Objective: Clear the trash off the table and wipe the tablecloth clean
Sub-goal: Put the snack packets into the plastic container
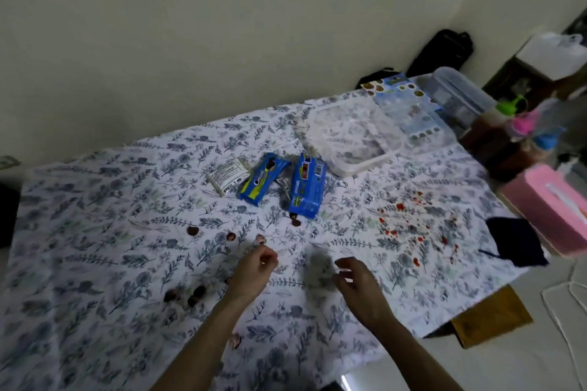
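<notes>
Gathering the small brown scraps looks like the step in hand. The left grip (258, 263) hovers over the tablecloth (95, 232) with fingers curled toward the thumb, just short of the nearest scrap (261, 240). Whether it already pinches a bit I cannot tell. The right grip (355, 274) hangs beside it, blurred, with fingers loosely bent and nothing visible in it.

More scraps lie to the left (192, 230), in a cluster (187, 294) nearer the body, and by the blue wrappers (307, 186). They look light and crumbly, so it would be best to pinch each one lightly rather than press it into the fabric. The right grip could be cupped as a catcher, so that each piece needs only one trip.

The blue wrappers and the white wrapper (228, 175) lie in the middle of the tablecloth, well apart from both grips, and are easier lifted whole afterwards. The red spatter (413, 225) lies to the right and should be kept clear of sleeves and crumbs until wiping. The dark cloth (514, 241) at the right edge seems the likely wiper.
</notes>
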Demonstrator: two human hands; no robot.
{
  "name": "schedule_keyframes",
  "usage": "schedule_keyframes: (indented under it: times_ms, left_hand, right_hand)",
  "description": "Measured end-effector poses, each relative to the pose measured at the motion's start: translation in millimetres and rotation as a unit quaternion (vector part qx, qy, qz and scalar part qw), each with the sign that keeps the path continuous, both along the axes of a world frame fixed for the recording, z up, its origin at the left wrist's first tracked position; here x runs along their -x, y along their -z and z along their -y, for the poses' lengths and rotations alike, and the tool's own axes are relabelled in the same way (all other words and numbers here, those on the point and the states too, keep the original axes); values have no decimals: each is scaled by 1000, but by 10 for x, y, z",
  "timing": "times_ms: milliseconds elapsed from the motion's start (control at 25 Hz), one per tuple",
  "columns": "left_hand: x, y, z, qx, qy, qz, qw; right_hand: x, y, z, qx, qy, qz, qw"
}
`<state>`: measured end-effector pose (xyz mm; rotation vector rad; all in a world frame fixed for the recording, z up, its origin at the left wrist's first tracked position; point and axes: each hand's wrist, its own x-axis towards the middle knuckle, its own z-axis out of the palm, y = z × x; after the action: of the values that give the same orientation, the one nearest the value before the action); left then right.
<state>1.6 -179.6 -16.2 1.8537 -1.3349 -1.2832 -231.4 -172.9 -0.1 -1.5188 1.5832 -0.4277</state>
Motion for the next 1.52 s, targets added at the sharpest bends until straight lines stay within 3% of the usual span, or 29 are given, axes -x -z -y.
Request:
schedule_keyframes:
  times_ms: [320,520,680,960,1080,1360,1520]
  left_hand:
    - [-76,-147,265,-7,-85,66,994]
    - [-42,-110,592,-6,-134,116,984]
    - [-52,-71,904,-1,-108,229,968]
    - [-70,173,1366,-4,11,300,954]
    - [-46,289,1334,-15,-1,339,941]
    - [-99,231,1348,14,-23,381,924]
    - [-103,268,1364,21,-9,342,939]
  right_hand:
    - [-404,88,1062,71,-17,-32,997]
    - [-494,245,1544,67,-22,-27,997]
    - [-625,311,1752,48,-28,-38,998]
    - [-622,415,1776,49,-107,-50,992]
    - [-543,450,1766,63,-138,-78,985]
    - [-509,380,1686,63,-164,-93,980]
    - [-623,311,1650,38,-95,-95,990]
